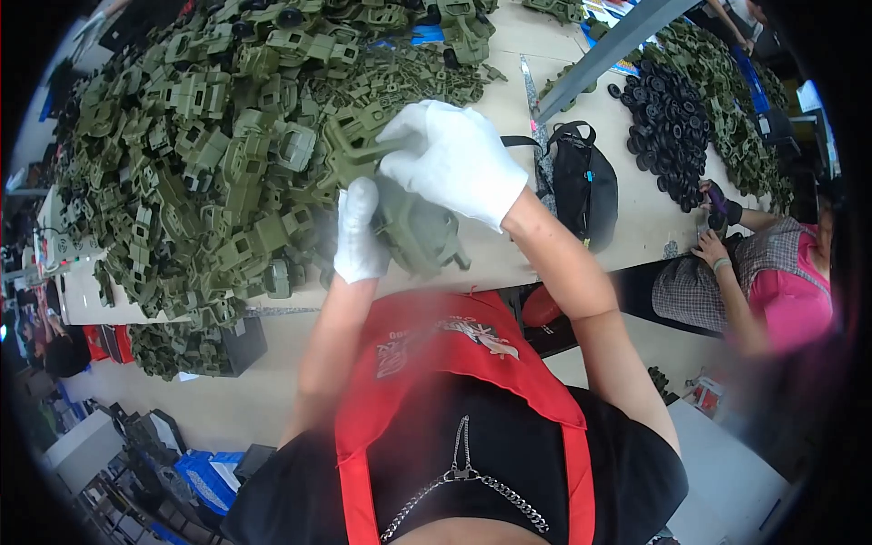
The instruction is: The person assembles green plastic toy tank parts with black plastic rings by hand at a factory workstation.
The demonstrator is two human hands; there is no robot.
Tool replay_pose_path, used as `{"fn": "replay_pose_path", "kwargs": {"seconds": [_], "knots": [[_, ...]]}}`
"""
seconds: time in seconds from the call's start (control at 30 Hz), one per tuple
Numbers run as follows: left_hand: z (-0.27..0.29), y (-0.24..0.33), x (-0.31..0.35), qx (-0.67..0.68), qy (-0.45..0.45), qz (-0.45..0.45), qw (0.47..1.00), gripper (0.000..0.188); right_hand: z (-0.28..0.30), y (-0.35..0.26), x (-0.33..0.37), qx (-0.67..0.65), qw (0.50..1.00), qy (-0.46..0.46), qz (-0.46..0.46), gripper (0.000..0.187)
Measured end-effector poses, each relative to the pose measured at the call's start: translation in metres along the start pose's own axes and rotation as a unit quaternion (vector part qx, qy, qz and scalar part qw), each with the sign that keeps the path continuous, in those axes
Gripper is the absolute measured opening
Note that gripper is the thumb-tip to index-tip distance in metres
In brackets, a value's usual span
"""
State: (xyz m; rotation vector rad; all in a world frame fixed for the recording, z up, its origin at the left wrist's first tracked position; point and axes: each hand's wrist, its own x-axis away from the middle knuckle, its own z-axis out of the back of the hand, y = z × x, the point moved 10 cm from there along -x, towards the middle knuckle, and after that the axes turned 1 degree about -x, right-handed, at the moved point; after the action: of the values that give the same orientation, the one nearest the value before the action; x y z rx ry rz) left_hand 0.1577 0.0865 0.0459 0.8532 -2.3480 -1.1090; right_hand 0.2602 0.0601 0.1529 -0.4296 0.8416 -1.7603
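Observation:
Both of my hands wear white gloves and meet over the table's front edge. My left hand (360, 238) is closed round an olive-green toy vehicle body (420, 238), its thumb up and the part blurred by motion. Just above it, my right hand (454, 159) has its fingers closed on an olive-green plastic frame piece (352, 145) that looks like a toy vehicle part. My right fingertips hide where the two pieces meet, so I cannot tell whether they are joined. A large heap of olive-green toy vehicle parts (209, 173) lies just left of and beyond my hands.
A black bag (581, 186) lies on the table (500, 100) to the right, near a slanting grey metal post (609, 59). Farther right are a pile of small black wheels (668, 127) and a co-worker (763, 272) handling parts. A grey bin (243, 345) of green parts stands below left.

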Motion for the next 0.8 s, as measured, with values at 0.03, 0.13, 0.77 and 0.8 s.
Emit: {"fn": "replay_pose_path", "kwargs": {"seconds": [0.03,0.13,0.77,0.8], "knots": [[-0.004,-0.001,0.003,0.014,-0.031,0.004,0.999,0.081,0.003,-0.002,-0.002,-0.002,1.000,0.002,-0.002,0.027],[-0.003,-0.004,0.004,0.083,-0.010,0.024,0.996,0.081,-0.004,-0.014,-0.004,-0.002,1.000,-0.011,0.021,0.024],[0.031,0.014,-0.003,-0.018,0.095,-0.075,0.992,0.044,-0.029,0.002,-0.001,-0.101,0.985,0.113,0.079,0.030],[0.032,0.018,-0.002,-0.016,0.092,-0.084,0.992,0.039,-0.028,0.003,0.004,-0.102,0.986,0.109,0.080,0.030]]}}
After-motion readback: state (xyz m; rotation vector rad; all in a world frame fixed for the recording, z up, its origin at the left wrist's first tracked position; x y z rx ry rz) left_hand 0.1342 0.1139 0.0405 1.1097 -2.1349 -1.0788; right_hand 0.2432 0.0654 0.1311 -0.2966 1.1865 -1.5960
